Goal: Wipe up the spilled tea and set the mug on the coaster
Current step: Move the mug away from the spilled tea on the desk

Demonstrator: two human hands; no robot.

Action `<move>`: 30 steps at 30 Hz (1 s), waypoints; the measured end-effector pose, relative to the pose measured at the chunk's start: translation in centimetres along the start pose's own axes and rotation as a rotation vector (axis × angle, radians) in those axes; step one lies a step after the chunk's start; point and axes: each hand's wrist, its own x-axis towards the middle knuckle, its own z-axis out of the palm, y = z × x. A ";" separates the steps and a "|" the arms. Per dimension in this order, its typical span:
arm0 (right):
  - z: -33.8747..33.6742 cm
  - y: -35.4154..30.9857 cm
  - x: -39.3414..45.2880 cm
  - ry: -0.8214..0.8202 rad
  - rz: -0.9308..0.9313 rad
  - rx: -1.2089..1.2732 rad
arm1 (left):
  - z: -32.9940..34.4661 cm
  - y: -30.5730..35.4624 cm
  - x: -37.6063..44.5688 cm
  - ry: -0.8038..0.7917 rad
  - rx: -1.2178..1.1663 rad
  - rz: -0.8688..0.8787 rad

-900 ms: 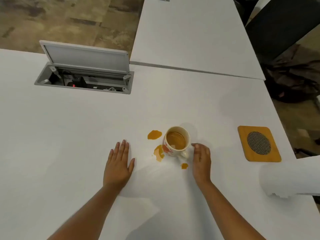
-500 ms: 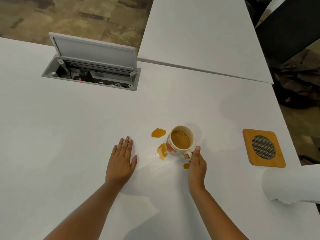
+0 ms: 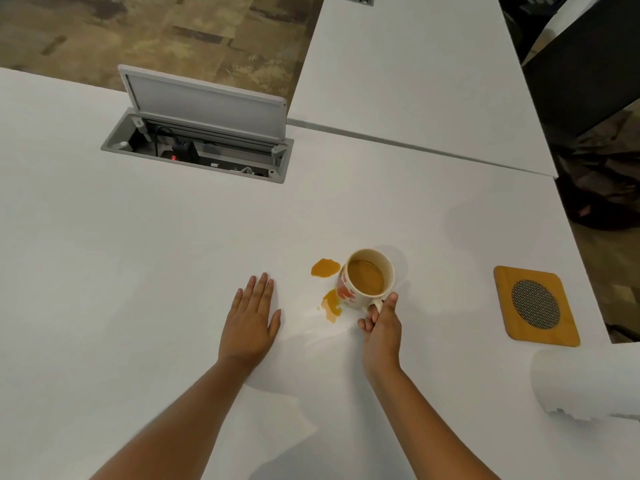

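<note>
My right hand (image 3: 381,323) pinches the mug (image 3: 367,278) by its handle to clear the tea puddles (image 3: 325,267) for wiping. My left hand (image 3: 250,318) lies spread flat on the counter (image 3: 138,271), bracing me.

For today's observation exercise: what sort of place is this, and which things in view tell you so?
Probably an office or meeting room. Long white tables stand pushed together, one has a built-in cable box with its flap raised and plugs inside, and a dark chair stands at the far right on patterned carpet.
</note>
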 end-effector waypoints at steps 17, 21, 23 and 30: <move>4.1 -0.3 1.2 -0.277 0.000 -0.040 | -2.6 -6.5 0.1 0.050 0.021 -0.259; 6.4 0.3 0.1 -0.360 0.024 -0.094 | -2.8 -6.7 0.3 0.062 0.025 -0.302; 7.9 0.6 -0.4 -0.389 0.029 -0.093 | -2.7 -6.8 0.3 0.071 0.029 -0.297; 12.2 2.1 -0.9 -0.475 0.024 -0.177 | -2.4 -6.8 0.4 0.094 0.013 -0.318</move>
